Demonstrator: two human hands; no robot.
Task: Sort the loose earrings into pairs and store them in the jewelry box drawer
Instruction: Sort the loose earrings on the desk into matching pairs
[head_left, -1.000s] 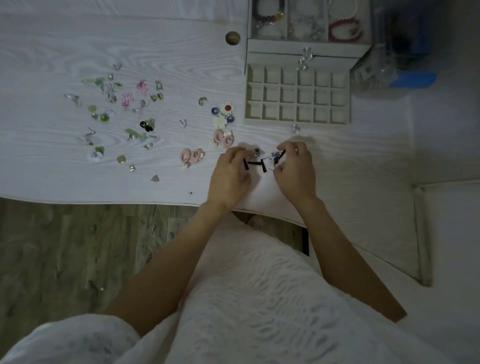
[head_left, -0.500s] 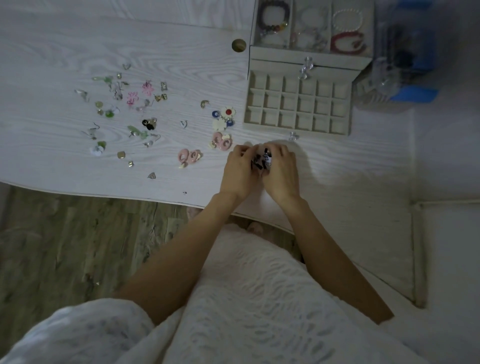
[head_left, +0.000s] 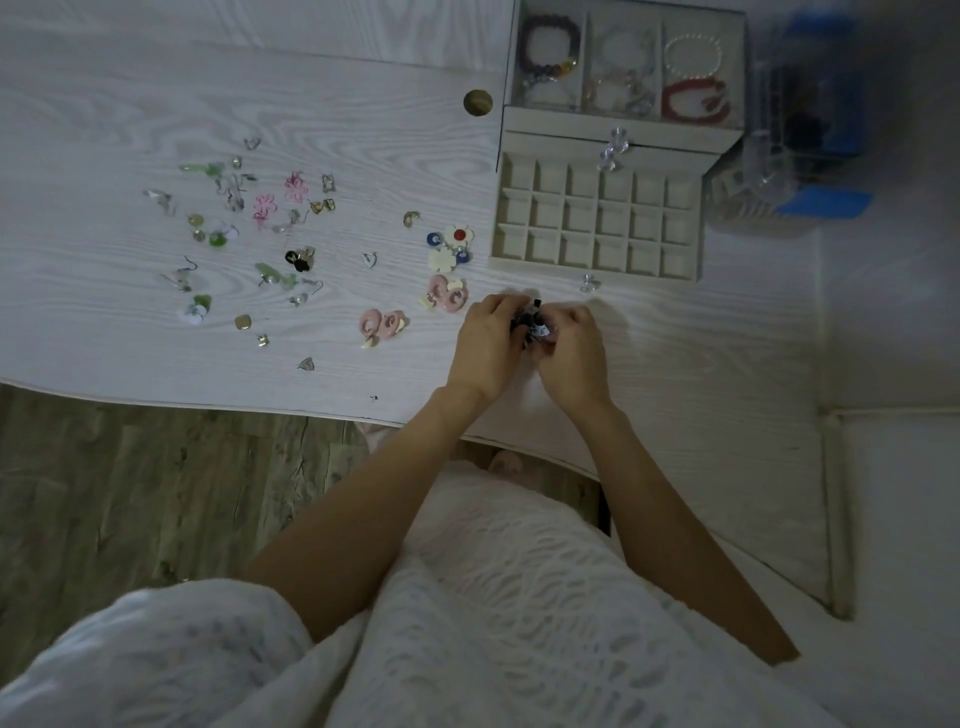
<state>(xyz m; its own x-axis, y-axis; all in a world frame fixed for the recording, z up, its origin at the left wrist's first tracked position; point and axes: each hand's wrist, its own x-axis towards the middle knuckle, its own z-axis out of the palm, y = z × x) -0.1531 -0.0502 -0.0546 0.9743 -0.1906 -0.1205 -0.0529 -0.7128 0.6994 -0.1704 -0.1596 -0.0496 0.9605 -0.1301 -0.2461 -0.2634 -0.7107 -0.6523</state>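
Observation:
My left hand (head_left: 488, 345) and my right hand (head_left: 571, 353) are pressed together on the white table, both pinching a small bunch of black earrings (head_left: 532, 325) between their fingertips. Just beyond them lies the pulled-out jewelry box drawer (head_left: 597, 270), a beige grid of small compartments that look bare. Loose earrings are scattered to the left: two pink ring pairs (head_left: 382, 325) (head_left: 447, 293), white flower ones (head_left: 452, 247), pink flowers (head_left: 280, 197), green ones (head_left: 208, 169) and a black one (head_left: 298, 260).
The jewelry box top tray (head_left: 623, 57) holds bracelets behind the drawer. A clear crystal knob (head_left: 588, 283) lies at the drawer's front edge. A clear and blue container (head_left: 795, 156) stands at the right. The table's near edge (head_left: 208, 405) runs over a wooden floor.
One second ago my hands were apart, each holding black stick earrings. They have come together and now hold the black pieces as one bunch.

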